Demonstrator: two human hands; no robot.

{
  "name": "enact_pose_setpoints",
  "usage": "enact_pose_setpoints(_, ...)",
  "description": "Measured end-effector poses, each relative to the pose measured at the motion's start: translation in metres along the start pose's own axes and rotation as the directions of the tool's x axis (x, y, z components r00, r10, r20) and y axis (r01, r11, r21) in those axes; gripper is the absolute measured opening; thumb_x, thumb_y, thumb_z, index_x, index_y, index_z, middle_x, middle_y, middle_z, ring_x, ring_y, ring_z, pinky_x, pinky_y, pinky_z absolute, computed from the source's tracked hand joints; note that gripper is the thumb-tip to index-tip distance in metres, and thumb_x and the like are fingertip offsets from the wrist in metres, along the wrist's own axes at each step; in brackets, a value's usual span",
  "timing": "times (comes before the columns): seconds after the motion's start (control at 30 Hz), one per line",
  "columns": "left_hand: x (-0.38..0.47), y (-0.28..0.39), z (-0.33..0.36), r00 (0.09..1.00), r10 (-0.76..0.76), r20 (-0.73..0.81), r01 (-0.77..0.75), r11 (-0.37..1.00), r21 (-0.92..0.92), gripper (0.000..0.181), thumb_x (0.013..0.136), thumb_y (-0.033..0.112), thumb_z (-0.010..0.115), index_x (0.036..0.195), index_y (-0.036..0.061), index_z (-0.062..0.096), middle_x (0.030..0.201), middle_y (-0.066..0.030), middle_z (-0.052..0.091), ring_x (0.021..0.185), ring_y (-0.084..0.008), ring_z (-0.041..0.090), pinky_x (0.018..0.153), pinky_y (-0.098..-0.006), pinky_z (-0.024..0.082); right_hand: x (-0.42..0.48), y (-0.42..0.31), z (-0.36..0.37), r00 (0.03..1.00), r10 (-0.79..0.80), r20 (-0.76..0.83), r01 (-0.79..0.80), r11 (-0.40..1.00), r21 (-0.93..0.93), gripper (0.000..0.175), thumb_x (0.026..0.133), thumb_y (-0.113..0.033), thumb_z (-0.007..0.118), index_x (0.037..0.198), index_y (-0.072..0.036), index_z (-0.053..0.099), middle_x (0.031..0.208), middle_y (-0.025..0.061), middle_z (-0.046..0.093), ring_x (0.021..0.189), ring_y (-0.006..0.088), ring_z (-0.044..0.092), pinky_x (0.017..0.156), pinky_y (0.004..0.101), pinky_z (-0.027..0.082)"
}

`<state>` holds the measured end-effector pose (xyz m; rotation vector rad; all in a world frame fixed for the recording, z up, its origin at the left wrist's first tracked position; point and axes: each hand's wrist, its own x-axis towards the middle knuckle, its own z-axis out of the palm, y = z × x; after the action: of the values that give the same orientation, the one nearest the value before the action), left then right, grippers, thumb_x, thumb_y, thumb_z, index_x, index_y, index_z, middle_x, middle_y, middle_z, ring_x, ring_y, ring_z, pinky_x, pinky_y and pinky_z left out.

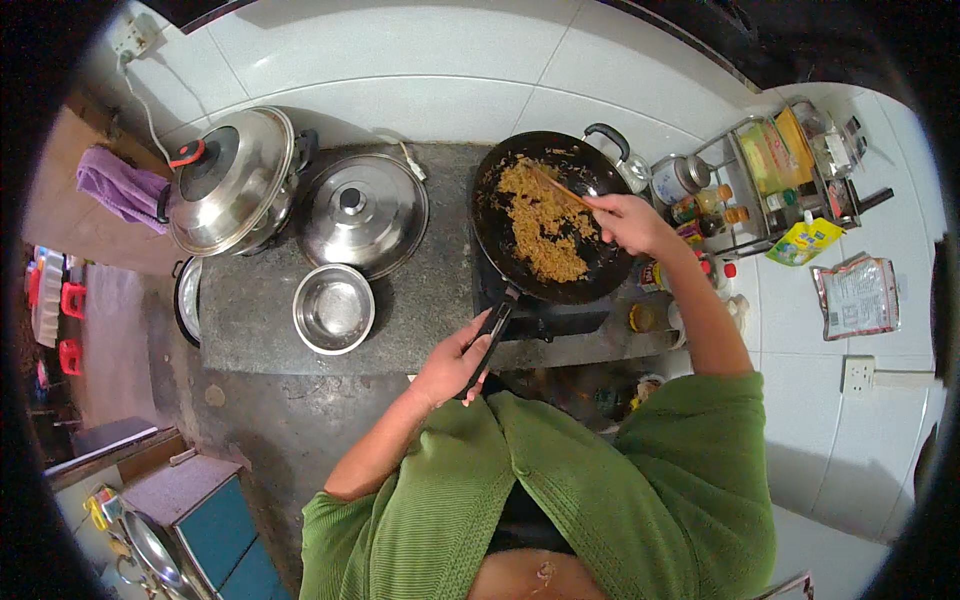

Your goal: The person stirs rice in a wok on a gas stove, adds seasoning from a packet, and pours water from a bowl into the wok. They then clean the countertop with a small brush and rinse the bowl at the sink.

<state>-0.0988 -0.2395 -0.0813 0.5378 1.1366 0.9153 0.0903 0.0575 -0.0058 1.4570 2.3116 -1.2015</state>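
Observation:
My left hand (454,365) grips the black handle (491,328) of a dark wok (604,274). The wok sits over the stove (551,324) at the right part of the counter. Fried rice (544,221), golden brown, lies spread over the wok's middle and left side, with loose grains up its wall. In my right hand (630,223) is a wooden spatula (561,187), slanting down to the left. Its blade end rests in the rice near the upper left and is partly hidden there. A looped black helper handle (609,139) stands out from the wok's far rim.
A domed steel lid (364,214) lies left of the wok, behind a steel bowl (334,309). Farther left stands a large lidded steel pot (236,184) near a purple towel (124,187). To the right, a metal rack (739,251) holds bottles and packets close to my right forearm.

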Motion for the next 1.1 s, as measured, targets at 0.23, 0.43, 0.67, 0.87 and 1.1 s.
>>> enact_pose_setpoints(0.23, -0.002, 0.006, 0.002, 1.000, -0.008, 0.002, 0.008, 0.999, 0.043, 0.051, 0.103, 0.023, 0.043, 0.152, 0.0191, 0.028, 0.066, -0.0030, 0.052, 0.041, -0.0109, 0.046, 0.038, -0.0259, 0.041, -0.018, 0.031, 0.050, 0.942, -0.322, -0.092, 0.247, 0.854, -0.459, 0.031, 0.093, -0.018, 0.055, 0.123, -0.012, 0.063, 0.103, 0.0209, 0.064, 0.092, 0.0389, 0.062, 0.079, 0.0430, 0.051)
enact_pose_setpoints(0.43, -0.001, 0.004, 0.003, 1.000, -0.002, -0.001, 0.002, 1.000, -0.001, 0.051, 0.103, 0.022, 0.042, 0.152, 0.0175, 0.028, 0.065, -0.0032, 0.051, 0.040, -0.0110, 0.046, 0.038, -0.0262, 0.041, -0.111, -0.020, -0.014, 0.991, -0.034, 0.127, 0.113, 0.712, -0.694, 0.027, 0.091, -0.024, 0.058, 0.115, -0.015, 0.069, 0.103, 0.0140, 0.069, 0.096, 0.0315, 0.065, 0.082, 0.0425, 0.051)
enact_pose_setpoints(0.67, 0.000, 0.008, 0.004, 1.000, 0.003, 0.026, -0.003, 1.000, 0.014, 0.052, 0.103, 0.019, 0.040, 0.152, 0.0153, 0.026, 0.065, -0.0034, 0.049, 0.040, -0.0115, 0.046, 0.038, -0.0278, 0.041, -0.025, 0.044, -0.002, 0.858, -0.490, -0.155, 0.407, 0.832, -0.376, 0.028, 0.092, -0.014, 0.055, 0.114, 0.000, 0.065, 0.097, 0.0214, 0.068, 0.086, 0.0353, 0.067, 0.076, 0.0377, 0.052)
enact_pose_setpoints(0.87, 0.002, 0.008, 0.003, 0.998, -0.032, 0.050, 0.033, 0.999, -0.021, 0.052, 0.103, 0.021, 0.041, 0.152, 0.0153, 0.025, 0.067, -0.0043, 0.052, 0.043, -0.0126, 0.048, 0.041, -0.0279, 0.043, -0.006, 0.067, 0.053, 0.850, -0.447, -0.277, 0.370, 0.883, -0.290, 0.028, 0.091, -0.020, 0.057, 0.112, -0.005, 0.067, 0.104, 0.0208, 0.066, 0.092, 0.0376, 0.064, 0.080, 0.0448, 0.051)
enact_pose_setpoints(1.1, 0.000, -0.003, -0.013, 0.995, -0.101, 0.001, 0.100, 0.982, -0.162, 0.060, 0.103, 0.043, 0.038, 0.150, 0.0065, 0.029, 0.076, -0.0053, 0.059, 0.056, -0.0141, 0.056, 0.056, -0.0264, 0.049, -0.125, 0.035, -0.030, 0.991, -0.135, -0.023, 0.086, 0.746, -0.660, 0.027, 0.086, -0.029, 0.064, 0.112, -0.026, 0.070, 0.090, 0.0105, 0.069, 0.080, 0.0349, 0.065, 0.071, 0.0456, 0.051)
